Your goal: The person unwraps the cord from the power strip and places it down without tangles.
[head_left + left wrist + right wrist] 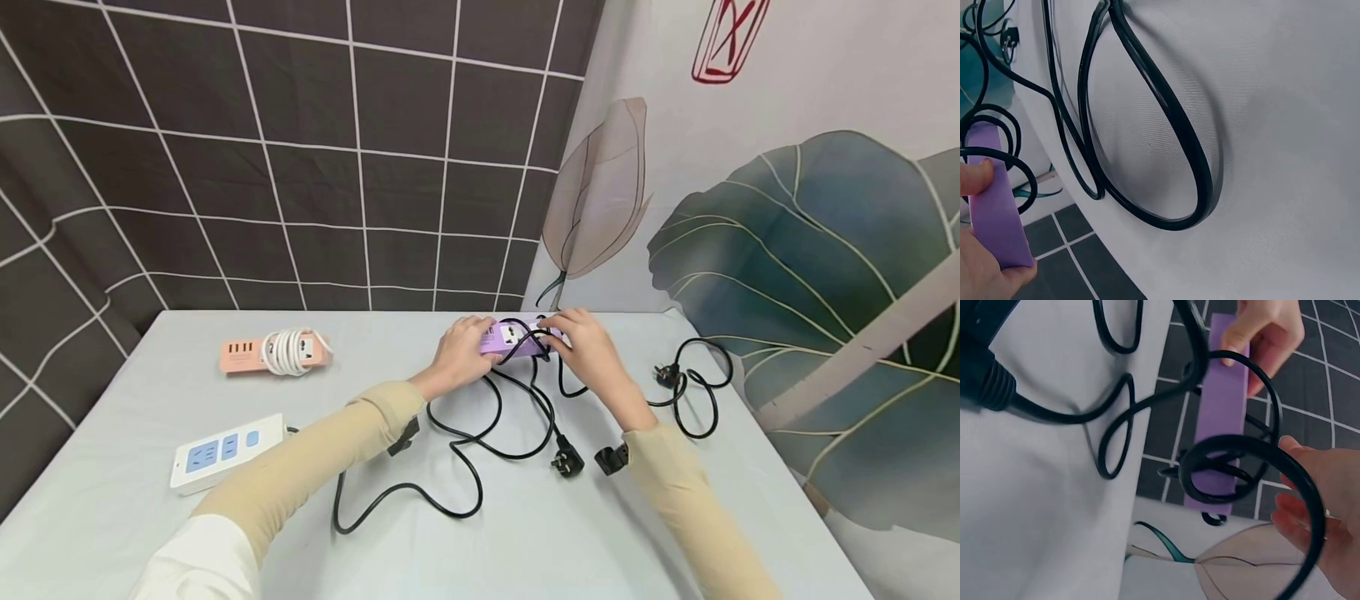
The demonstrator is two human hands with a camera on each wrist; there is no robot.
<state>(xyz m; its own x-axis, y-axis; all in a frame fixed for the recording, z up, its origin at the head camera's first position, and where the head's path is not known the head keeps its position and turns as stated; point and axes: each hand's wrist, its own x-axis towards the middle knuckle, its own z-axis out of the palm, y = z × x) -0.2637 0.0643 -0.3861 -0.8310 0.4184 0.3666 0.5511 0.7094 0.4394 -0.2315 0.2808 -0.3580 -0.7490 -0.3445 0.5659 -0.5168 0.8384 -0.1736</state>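
Note:
My left hand (463, 350) grips one end of a purple power strip (501, 339), thumb on its near face and fingers behind, at the table's far edge. The black cord (1275, 400) loops round the strip in several turns. At the strip's other end is my right hand (592, 350), its fingertips close to the cord's loops. In the right wrist view its thumb and fingers stand apart beside the strip, and a loop of cord crosses in front of the palm. More cord (1175, 119) hangs down in the left wrist view.
On the left lie a pink power strip (242, 357) wrapped in its white cord (285, 353) and a white strip with blue sockets (225, 450). Black plugs (567, 458) and loose cord spread over the front middle. Another coil of black cord (705, 429) lies at right.

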